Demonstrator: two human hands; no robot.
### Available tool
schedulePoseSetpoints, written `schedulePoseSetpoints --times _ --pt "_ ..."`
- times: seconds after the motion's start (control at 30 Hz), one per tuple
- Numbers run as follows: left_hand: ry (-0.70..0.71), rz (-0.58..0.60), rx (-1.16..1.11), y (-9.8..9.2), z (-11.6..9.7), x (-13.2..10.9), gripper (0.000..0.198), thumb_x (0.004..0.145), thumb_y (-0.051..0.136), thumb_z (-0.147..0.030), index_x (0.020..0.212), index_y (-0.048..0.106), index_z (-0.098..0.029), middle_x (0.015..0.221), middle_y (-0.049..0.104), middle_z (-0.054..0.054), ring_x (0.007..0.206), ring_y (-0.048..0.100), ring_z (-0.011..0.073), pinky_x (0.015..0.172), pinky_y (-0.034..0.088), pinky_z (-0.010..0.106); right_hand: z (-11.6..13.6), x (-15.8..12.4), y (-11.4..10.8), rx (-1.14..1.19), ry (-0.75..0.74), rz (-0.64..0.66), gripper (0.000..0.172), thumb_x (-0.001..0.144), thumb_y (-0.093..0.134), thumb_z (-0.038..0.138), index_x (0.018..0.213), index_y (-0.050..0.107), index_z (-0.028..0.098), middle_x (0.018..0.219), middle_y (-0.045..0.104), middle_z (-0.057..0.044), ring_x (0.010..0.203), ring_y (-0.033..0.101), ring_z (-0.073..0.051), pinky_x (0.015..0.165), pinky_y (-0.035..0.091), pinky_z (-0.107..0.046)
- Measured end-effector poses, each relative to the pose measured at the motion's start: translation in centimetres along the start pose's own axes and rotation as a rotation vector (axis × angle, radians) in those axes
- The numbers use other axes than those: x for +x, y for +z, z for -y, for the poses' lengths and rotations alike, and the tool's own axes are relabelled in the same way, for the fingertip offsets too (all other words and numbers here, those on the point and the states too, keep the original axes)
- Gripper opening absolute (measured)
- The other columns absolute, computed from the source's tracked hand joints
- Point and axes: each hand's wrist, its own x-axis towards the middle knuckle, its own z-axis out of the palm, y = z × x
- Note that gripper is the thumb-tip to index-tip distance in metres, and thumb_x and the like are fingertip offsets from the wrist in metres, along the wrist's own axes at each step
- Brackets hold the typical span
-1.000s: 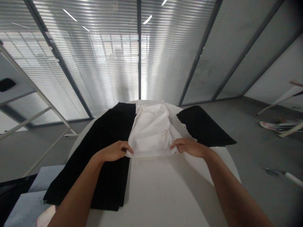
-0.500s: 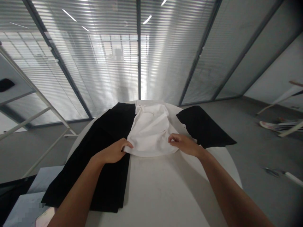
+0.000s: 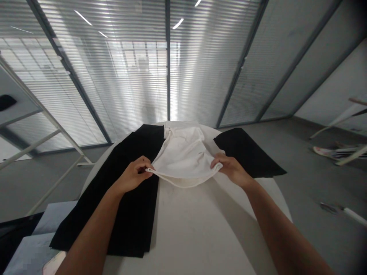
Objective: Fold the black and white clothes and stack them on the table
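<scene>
A white cloth garment (image 3: 183, 156) lies on the white round-ended table (image 3: 197, 225), creased, its near hem lifted off the surface. My left hand (image 3: 133, 175) pinches the left corner of that hem, over the edge of a dark cloth. At the right corner, my right hand (image 3: 231, 168) is closed on the hem between thumb and fingers. Between my hands the two layers hang slightly apart, the lower edge sagging. What kind of garment it is, I cannot tell.
Black folded cloth (image 3: 114, 183) covers the table's left side; another black piece (image 3: 248, 152) hangs near the right edge. Pale blue-grey items (image 3: 54, 214) and part of a phone-like object (image 3: 54, 263) sit at lower left. Beyond stand a metal-framed rack (image 3: 54, 122) and glass partition with blinds.
Both hands have raised the near hem of the white garment and the layers now part. My right hand has moved outward to the corner; my left has shifted slightly left and up.
</scene>
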Motion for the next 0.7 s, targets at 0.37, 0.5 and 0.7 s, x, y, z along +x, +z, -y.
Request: schedulePoseSetpoints --times 0.37,0.5,0.7 --pt "-0.341 0.761 -0.097 1.0 -0.9 -0.6 0.010 0.067 0.063 -0.026 0.067 0.063 -0.016 0.057 0.052 -0.003 0.054 0.046 0.0107 0.053 0.034 0.022 -0.5 -0.8 -0.3 0.095 0.254 0.550 0.032 0.081 0.051 0.039 0.080 0.075 0.017 0.054 0.058 -0.001 0.056 0.055 -0.015 0.061 0.045 -0.029" --pt "-0.315 0.447 -0.062 1.5 -0.4 0.0 0.030 0.079 0.054 -0.044 0.076 0.066 -0.016 0.057 0.049 -0.002 0.052 0.044 0.0113 0.052 0.033 0.024 -2.7 -0.3 0.3 -0.122 0.348 0.205 0.032 0.086 0.051 0.046 0.098 0.064 0.019 0.063 0.061 -0.001 0.056 0.056 -0.015 0.055 0.042 -0.026" --pt "-0.294 -0.071 0.481 4.5 0.3 1.0 0.041 0.087 0.045 -0.057 0.078 0.059 -0.019 0.072 0.058 0.003 0.067 0.054 0.0167 0.061 0.032 0.025 -2.7 -0.1 2.0 -0.353 0.321 0.234 0.036 0.085 0.056 0.043 0.114 0.048 0.022 0.077 0.066 -0.001 0.067 0.062 -0.018 0.059 0.039 -0.027"
